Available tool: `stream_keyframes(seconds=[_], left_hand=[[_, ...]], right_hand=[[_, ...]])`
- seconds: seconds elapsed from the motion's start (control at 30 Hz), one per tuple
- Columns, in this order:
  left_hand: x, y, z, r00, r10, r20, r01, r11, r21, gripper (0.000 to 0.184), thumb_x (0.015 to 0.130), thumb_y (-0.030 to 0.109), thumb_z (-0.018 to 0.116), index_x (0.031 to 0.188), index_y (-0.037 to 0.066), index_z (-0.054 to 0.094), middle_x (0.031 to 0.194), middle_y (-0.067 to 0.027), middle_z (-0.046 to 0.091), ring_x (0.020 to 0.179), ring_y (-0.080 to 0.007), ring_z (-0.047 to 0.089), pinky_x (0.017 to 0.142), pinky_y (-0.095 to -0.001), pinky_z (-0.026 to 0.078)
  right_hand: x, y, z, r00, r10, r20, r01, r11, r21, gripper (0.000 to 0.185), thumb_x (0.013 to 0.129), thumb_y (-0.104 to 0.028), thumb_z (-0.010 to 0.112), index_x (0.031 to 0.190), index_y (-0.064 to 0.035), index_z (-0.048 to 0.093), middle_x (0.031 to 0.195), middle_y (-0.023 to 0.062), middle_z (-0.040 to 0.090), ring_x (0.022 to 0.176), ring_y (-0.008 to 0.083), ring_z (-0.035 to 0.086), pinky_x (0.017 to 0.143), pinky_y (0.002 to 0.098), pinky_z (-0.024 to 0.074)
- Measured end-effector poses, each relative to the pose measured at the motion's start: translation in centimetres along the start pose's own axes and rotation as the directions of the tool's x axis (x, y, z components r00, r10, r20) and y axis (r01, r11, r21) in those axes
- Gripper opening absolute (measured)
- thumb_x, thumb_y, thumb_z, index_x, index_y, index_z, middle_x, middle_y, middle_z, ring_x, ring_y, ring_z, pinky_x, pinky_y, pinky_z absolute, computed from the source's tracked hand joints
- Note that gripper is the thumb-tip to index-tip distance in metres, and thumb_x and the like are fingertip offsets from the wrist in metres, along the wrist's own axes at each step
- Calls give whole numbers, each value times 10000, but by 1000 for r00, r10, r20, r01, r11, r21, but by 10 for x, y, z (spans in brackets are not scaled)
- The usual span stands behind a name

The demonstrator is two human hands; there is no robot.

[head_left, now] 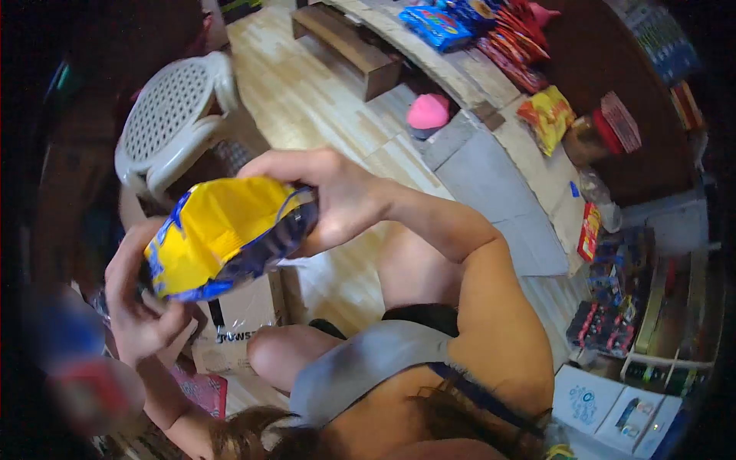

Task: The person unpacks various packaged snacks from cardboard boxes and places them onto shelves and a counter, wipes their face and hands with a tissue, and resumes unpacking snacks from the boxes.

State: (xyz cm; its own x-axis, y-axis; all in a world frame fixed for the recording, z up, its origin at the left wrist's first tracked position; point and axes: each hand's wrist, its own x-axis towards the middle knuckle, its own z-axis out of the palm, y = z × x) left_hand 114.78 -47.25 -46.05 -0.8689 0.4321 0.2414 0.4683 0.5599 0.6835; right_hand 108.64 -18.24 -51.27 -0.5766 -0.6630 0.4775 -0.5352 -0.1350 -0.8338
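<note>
A yellow and blue plastic packet is held up in front of the body, between both hands. My left hand grips its left end, with the fingers curled around the edge. At the packet's right end, my right hand has its fingers over the top edge and its thumb side against the wrapper. The packet looks crumpled, tilted up toward the right. Below it, a cardboard box with dark lettering and clear tape is partly hidden by the packet and my left hand.
A white plastic chair stands at the upper left. A pink rounded object lies near a low wooden bench. Along a ledge are a yellow packet, blue packs and red packs. Shelved goods line the right.
</note>
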Motion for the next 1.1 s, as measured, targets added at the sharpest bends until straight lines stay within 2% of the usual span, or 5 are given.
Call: stream_keyframes(seconds=[0.17,0.47,0.67,1.0,1.1], left_hand=[[80,4,53,990,-17,143,56,960,-273,1034,489,203,892,1337,-31,347,1279,-119,477,1203,-198,439,1039,-339,309],[159,47,131,991,26,128,72,711,-700,953,547,197,875,1317,-15,356,1170,-104,539,1088,-191,524,932,-304,424],[182,21,158,898,-294,328,436,489,-755,217,859,210,596,932,8,572,864,-60,628,701,-129,597,700,-288,515],[235,35,190,949,-295,112,250,485,-838,168,918,259,535,924,90,539,841,-40,602,691,-114,573,720,-268,467],[232,28,192,937,-294,188,313,470,-825,123,904,220,548,911,98,539,844,-43,608,691,-123,581,703,-267,473]], right_hand=[[-72,-26,-74,943,82,-322,-68,996,54,761,537,-15,831,1209,23,477,1103,71,586,1008,144,555,912,296,427],[-152,-38,-132,722,273,-636,-193,962,194,764,488,-31,827,1180,19,507,1065,66,586,993,146,557,912,286,421],[-176,-28,-147,707,215,-674,-147,976,157,761,499,-31,821,1185,29,499,1063,74,590,974,143,561,911,290,426],[-209,-83,-177,475,72,-877,-338,935,-106,784,459,-15,846,1169,30,516,1064,78,595,974,161,569,902,306,444],[-228,-93,-212,292,-294,-910,-453,796,-402,652,514,-26,808,1107,21,541,993,64,611,899,153,590,833,297,476]])
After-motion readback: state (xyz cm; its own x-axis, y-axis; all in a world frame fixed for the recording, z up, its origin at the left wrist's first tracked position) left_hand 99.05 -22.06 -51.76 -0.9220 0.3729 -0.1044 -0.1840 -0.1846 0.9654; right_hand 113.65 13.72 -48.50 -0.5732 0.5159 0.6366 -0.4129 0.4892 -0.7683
